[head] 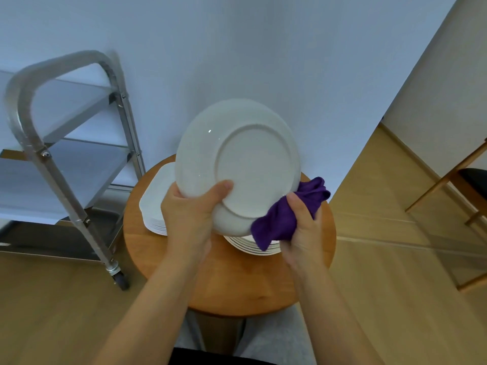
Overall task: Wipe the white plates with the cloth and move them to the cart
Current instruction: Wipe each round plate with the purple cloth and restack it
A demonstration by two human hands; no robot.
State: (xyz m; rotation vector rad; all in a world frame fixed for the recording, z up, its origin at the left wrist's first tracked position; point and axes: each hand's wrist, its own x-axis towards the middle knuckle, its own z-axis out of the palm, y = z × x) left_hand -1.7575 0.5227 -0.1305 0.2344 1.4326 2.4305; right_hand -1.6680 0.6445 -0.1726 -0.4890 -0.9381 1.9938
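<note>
The round plate (pixel 238 164) looks like glazed white ceramic, smooth and faintly glossy (one small highlight shows on its underside). The purple cloth (pixel 284 219) is soft, matt and fuzzy. The round table (pixel 237 280) is smooth orange-brown wood with a slight sheen. At left, the cart (pixel 73 154) has a brushed metal frame, dull silver, with pale smooth shelves.

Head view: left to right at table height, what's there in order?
metal cart → stack of squarish white plates → left hand → held round plate → purple cloth in the right hand → wooden chair
</note>
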